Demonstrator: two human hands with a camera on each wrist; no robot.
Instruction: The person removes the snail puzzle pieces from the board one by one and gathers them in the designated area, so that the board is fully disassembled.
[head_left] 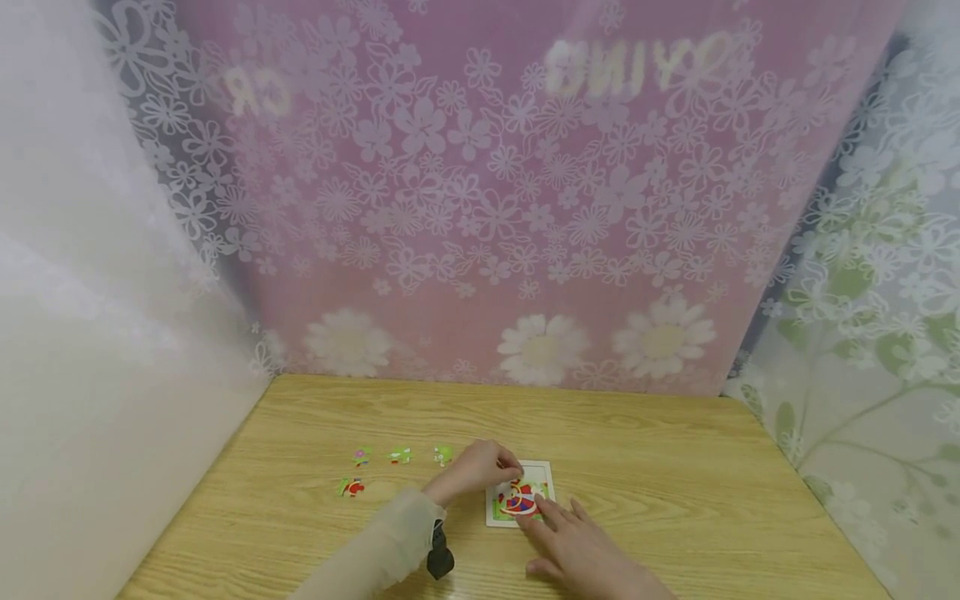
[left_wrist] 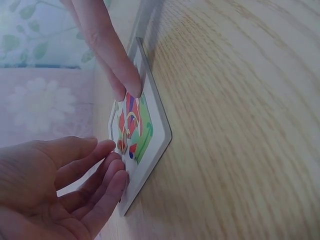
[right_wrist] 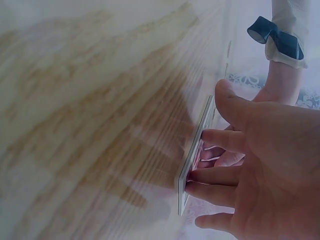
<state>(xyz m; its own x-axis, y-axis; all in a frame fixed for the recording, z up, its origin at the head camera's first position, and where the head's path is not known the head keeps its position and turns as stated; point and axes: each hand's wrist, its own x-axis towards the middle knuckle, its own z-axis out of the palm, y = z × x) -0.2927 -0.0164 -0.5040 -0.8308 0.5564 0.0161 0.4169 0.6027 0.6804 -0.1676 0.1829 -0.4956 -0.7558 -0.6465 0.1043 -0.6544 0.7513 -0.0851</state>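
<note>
The puzzle board (head_left: 536, 467), near six o'clock in the head view, looks light and stiff, best held by its rim. The left hand (head_left: 480, 467), half curled, reaches over from ten o'clock; whether it pinches anything I cannot tell. The right hand's (head_left: 577, 543) straightish fingers rest on it from four. Loose pieces (head_left: 401, 456) lie toward nine.

Pink floral curtain (head_left: 480, 208) behind wood-grain table (head_left: 675, 467); pale sheet (head_left: 112, 333) left; leaf-print sheet (head_left: 862, 350) right

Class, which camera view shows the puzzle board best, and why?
The left wrist view: the puzzle board appears largest there, with much of its coloured picture visible. The head view shows it small and partly covered; the right wrist view, nearly edge-on.
</note>
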